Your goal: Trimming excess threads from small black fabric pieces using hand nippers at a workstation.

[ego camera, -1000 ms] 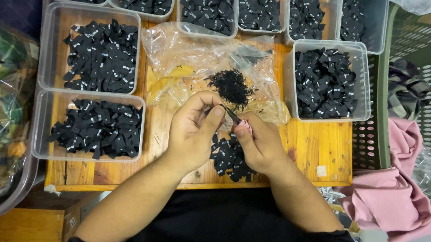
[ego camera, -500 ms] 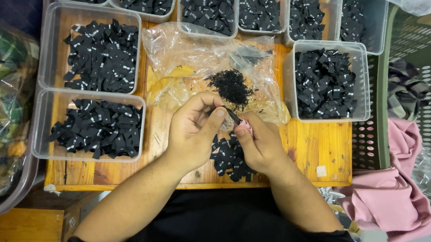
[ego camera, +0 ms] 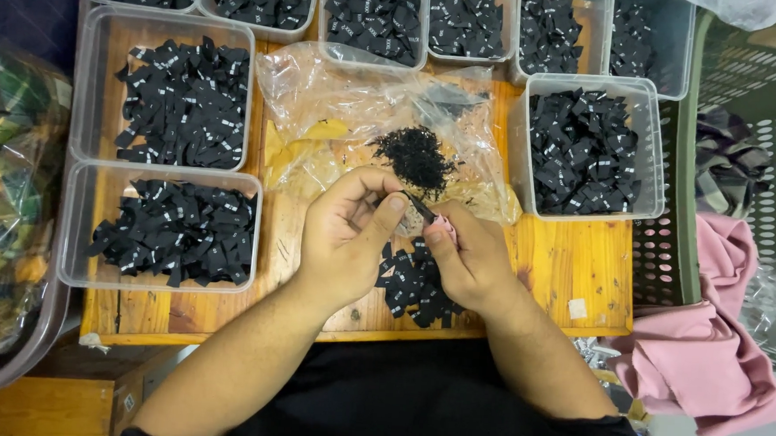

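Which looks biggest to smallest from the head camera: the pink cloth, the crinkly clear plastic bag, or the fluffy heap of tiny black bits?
1 and 2. Pink cloth and crinkly clear plastic bag: they look alike in size, so I won't rank them.
3. Fluffy heap of tiny black bits: clearly smallest, lying on the bag.

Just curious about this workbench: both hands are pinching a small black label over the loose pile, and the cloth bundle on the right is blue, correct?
Not quite. The head view shows the cloth bundle is pink, not blue. The rest holds: left hand and right hand pinch a small black label above the loose pile.
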